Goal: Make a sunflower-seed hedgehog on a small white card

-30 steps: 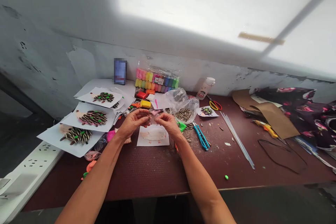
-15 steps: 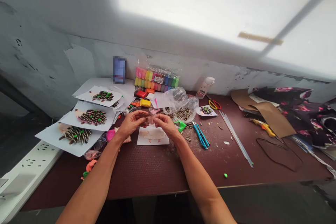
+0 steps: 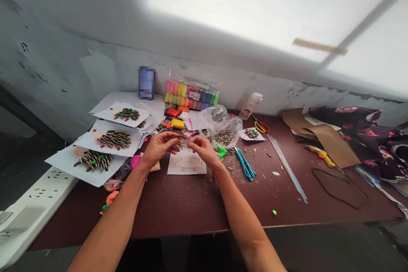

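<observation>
My left hand (image 3: pixel 161 146) and my right hand (image 3: pixel 203 148) are raised side by side over the middle of the table. Their fingers pinch a small crumpled piece of clear plastic wrap (image 3: pixel 185 141) stretched between them; something brownish shows by the left fingers, too small to name. Just below the hands lies a white paper (image 3: pixel 186 165) with a flesh-toned clay body and drawn red feet, its upper part hidden by the hands. Striped sunflower seeds (image 3: pixel 224 137) are heaped in and around a clear plastic bag (image 3: pixel 219 117) to the right.
Finished hedgehog pictures (image 3: pixel 114 138) lie stacked at left, near a white power strip (image 3: pixel 41 195). Coloured clay packs (image 3: pixel 191 95), a bottle (image 3: pixel 251 105) and a phone (image 3: pixel 147 83) stand at the back. A cutter (image 3: pixel 244 163), scissors (image 3: pixel 261 126), glue sticks (image 3: pixel 288 170) and a glue gun (image 3: pixel 321 156) lie right.
My hands have drawn slightly apart, with the clear plastic wrap stretched between the fingers. The camera view has shifted a little; the things on the table lie as before.
</observation>
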Demonstrator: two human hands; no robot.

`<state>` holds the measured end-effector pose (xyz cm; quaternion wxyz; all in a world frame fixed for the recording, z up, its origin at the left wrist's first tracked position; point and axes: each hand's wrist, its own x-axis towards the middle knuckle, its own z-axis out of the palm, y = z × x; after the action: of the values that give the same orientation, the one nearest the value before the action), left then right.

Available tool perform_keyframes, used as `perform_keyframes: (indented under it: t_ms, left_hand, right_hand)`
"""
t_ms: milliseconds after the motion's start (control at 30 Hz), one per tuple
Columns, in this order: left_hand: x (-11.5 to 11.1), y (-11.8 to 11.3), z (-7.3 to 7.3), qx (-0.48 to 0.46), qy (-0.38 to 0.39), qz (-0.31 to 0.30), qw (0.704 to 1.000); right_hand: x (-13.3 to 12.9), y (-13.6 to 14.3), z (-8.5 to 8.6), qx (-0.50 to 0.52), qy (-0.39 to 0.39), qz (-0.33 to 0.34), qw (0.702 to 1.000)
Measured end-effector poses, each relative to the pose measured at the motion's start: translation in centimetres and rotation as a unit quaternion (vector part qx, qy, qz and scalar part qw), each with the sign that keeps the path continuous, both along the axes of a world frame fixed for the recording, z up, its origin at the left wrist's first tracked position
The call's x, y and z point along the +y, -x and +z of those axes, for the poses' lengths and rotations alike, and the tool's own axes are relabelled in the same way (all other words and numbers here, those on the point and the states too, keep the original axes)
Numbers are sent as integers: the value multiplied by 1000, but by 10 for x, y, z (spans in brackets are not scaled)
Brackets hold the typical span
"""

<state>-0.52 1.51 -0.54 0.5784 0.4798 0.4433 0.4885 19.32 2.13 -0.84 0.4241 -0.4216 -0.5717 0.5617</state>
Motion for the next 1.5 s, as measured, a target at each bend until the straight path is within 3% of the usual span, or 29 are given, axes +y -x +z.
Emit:
perform_keyframes:
  t_ms: [433, 500, 567, 667, 767, 933, 1100, 1267, 1500]
  left_hand:
    - [0, -2, -6, 12, -16, 0, 1000]
    - [0, -4, -7, 42, -47, 13, 998]
    - [-1, -6, -7, 104, -110, 65, 986]
    - [-3, -11, -1, 240, -233, 142, 932]
    - [-5, -16, 4, 323, -267, 104, 902]
    - [-7, -18, 5, 286, -257, 27, 923]
    - [-5, -16, 3, 271, -261, 4, 927]
    - [-1, -14, -2, 307, -261, 27, 915]
    - [-3, -13, -3, 312, -263, 5, 913]
  right_hand:
    - [3, -4, -2, -9, 7, 10, 1000]
    - [3, -2, -4, -4, 10, -4, 1000]
    - [3, 2, -6, 6, 7, -24, 1000]
    - [1, 9, -7, 26, -12, -62, 998]
    - [-2, 16, -7, 39, -38, -74, 996]
    - [-4, 18, -6, 41, -40, -56, 997]
    - [-4, 16, -6, 7, -54, -34, 998]
    - [-2, 12, -6, -23, -64, 1, 998]
    - [-3, 14, -13, -123, -125, -54, 983]
